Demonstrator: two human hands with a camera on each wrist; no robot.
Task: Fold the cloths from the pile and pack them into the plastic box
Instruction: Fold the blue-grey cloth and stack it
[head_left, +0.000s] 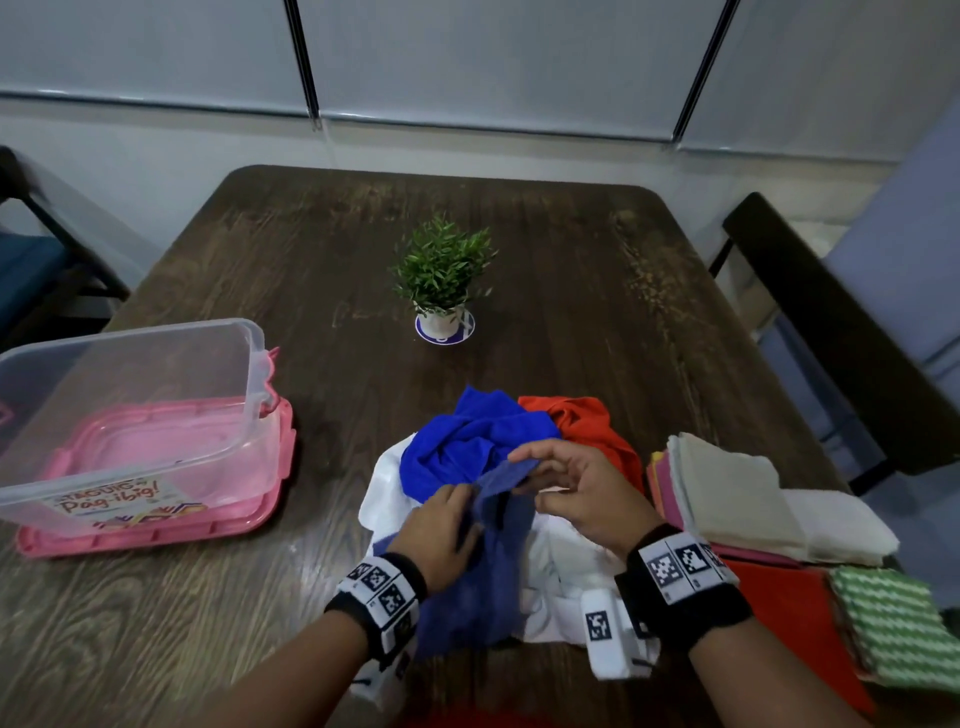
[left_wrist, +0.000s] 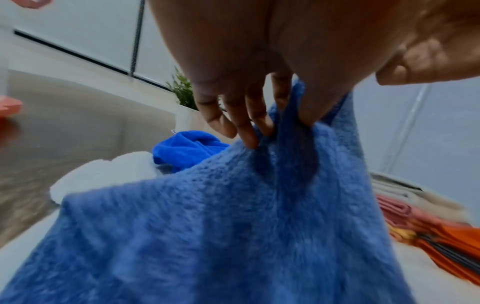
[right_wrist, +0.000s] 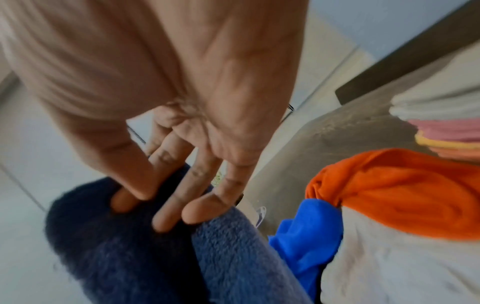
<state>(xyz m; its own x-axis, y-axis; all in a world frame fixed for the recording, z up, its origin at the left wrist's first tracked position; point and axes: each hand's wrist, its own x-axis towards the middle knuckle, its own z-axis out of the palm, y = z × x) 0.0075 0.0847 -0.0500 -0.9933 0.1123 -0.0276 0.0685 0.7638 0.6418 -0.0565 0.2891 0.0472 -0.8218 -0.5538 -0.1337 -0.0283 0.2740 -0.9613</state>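
Dusty-blue cloth (head_left: 480, 571) lifted over the pile (head_left: 498, 441), pinched by both hands.

Dark wooden table (head_left: 545, 291) carrying everything. At left, clear plastic box (head_left: 130, 410), open-topped, sitting on a pink lid (head_left: 156, 530). At near right, folded stack of cloths (head_left: 737, 493) in beige, white and pink, with a green checked cloth (head_left: 893, 618) just nearer on an orange-red one. In the near middle, the pile: white cloth (head_left: 384, 483) underneath, bright blue cloth (head_left: 467, 436) on top, orange cloth (head_left: 587, 426) to its right. Left hand (head_left: 441, 535) gripping the dusty-blue cloth's upper edge, thumb against fingers (left_wrist: 246, 125), fabric draping down toward the near table edge. Right hand (head_left: 576, 488) pinching the same edge farther along between thumb and forefinger, other fingers (right_wrist: 205, 209) loosely extended. Small potted plant (head_left: 441, 280) at the far middle.
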